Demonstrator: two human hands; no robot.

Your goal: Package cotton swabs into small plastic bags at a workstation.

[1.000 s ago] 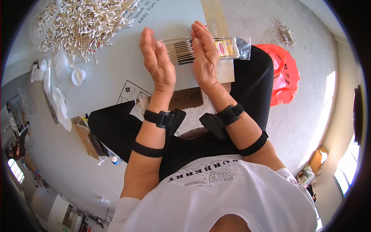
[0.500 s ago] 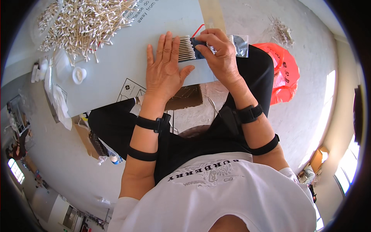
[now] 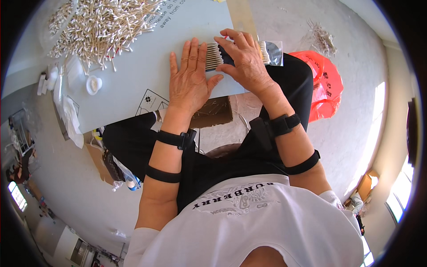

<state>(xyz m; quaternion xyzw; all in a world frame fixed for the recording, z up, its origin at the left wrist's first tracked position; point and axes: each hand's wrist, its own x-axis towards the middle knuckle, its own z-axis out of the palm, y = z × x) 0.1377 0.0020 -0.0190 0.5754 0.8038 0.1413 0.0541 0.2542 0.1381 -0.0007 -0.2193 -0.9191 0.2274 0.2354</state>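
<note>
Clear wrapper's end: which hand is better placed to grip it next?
Probably the right hand: it curves over the cotton swabs, near the clear wrapper's end; the left hand lies flat, farther off.

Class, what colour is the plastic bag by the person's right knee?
The plastic bag is bright red, clearest in the head view.

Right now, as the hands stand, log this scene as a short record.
Left hand: palm down, fingers extended over the left part of a row of cotton swabs
Right hand: over the clear packet, thumb and index finger apart; any grip is hidden
Surface: grey board
Far left of board: heaped loose swabs
Nearer than heap: small white cup
Floor, right: red plastic bag
</note>
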